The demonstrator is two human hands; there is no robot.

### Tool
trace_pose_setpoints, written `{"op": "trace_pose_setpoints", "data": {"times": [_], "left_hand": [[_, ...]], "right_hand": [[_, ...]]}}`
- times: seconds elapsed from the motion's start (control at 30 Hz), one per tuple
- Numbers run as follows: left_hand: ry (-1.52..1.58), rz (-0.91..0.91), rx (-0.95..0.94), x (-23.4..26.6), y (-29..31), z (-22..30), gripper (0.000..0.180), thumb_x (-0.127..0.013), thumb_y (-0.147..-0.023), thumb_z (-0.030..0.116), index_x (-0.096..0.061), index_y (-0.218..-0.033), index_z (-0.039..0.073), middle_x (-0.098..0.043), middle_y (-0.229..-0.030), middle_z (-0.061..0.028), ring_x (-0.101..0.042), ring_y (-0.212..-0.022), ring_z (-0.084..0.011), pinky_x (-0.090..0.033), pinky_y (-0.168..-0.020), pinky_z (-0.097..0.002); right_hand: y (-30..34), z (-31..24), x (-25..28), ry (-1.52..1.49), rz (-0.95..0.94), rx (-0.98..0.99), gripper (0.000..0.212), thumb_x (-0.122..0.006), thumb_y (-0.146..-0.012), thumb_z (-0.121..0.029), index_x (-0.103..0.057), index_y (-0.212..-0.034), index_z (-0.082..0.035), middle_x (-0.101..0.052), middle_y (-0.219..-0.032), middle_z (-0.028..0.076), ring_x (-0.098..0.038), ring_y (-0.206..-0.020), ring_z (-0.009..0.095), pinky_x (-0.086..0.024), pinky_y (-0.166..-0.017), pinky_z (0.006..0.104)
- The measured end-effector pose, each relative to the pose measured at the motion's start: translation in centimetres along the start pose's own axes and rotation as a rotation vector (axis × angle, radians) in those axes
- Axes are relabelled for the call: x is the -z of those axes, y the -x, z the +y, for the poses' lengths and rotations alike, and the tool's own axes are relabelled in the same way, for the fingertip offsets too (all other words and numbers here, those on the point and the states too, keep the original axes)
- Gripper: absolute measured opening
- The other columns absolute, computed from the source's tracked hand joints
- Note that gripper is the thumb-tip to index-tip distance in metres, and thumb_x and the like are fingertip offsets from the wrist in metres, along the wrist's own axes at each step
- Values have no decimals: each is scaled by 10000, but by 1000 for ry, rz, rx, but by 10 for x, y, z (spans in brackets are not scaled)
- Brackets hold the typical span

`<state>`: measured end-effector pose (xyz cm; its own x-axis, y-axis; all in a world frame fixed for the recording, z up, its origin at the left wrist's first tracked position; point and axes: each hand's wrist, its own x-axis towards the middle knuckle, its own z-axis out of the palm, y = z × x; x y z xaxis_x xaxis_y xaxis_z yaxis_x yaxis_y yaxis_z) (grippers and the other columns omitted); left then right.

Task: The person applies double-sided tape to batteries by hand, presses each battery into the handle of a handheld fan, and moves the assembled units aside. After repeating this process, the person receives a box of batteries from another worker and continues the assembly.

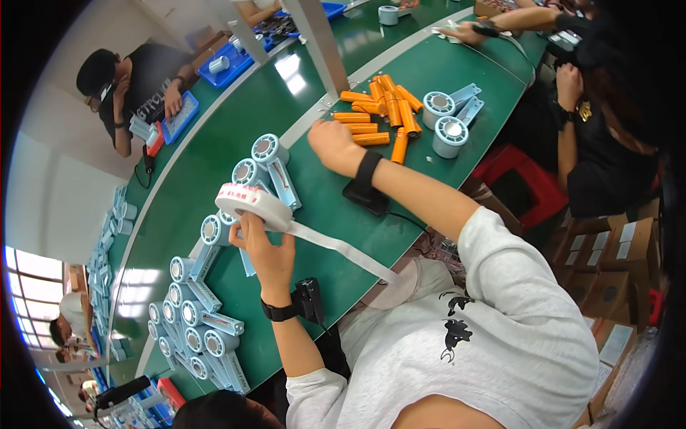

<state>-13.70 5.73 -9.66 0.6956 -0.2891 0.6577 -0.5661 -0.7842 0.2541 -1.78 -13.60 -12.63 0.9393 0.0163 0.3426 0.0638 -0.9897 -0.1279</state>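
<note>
My left hand [263, 250] holds a roll of white tape [257, 205] with red print, its fingers gripping it from below. A loose strip of the tape [339, 247] runs down to a pale disc [394, 284] at my lap. My right hand [336, 148] is closed above the table, beside a pile of orange cylindrical batteries [392, 107]; its fingertips are mostly hidden, so what they hold cannot be made out. Light blue handheld fans [191, 312] lie in a row on my left, some right behind the tape roll. Two more fans [450, 136] lie right of the batteries.
A metal post [319, 46] rises from the green table [314, 193] beyond the batteries. Across the table a person [146, 93] sits at a blue tray [180, 118]. Co-workers' arms [514, 23] reach in at upper right. A red stool [518, 182] and cardboard boxes [607, 272] stand at right.
</note>
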Motion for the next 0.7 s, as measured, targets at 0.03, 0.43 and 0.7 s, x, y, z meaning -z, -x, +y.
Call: {"op": "trace_pose_setpoints", "data": {"times": [0.03, 0.43, 0.7], "left_hand": [[0, -5, -4, 2, 1, 2, 557, -709, -599, 57, -469, -1097, -16, -533, -1057, -150, -485, -1044, -280, -232, -930, -433], [375, -225, 277, 7, 0, 16, 611, -696, -630, 75, -438, -1181, 15, -537, -1068, -120, -407, -1013, -272, -261, -917, -369], [588, -345, 445, -5, 2, 29, 638, -683, -697, 94, -375, -1249, 12, -516, -1106, -106, -384, -967, -272, -292, -885, -348]], "right_hand": [[5, 8, 5, -102, -75, 63, 199, -592, -726, -110, -585, -833, 58, -614, -766, 191, -627, -777, 323, -504, -662, 378], [98, 53, 65, -2151, -524, -47, 385, -608, -810, -156, -462, -1133, -6, -560, -916, 73, -578, -747, 181, -453, -629, 274], [134, 47, 71, -2121, -456, -74, 358, -602, -826, -99, -451, -1140, -16, -569, -923, 84, -587, -767, 176, -457, -644, 262]]}}
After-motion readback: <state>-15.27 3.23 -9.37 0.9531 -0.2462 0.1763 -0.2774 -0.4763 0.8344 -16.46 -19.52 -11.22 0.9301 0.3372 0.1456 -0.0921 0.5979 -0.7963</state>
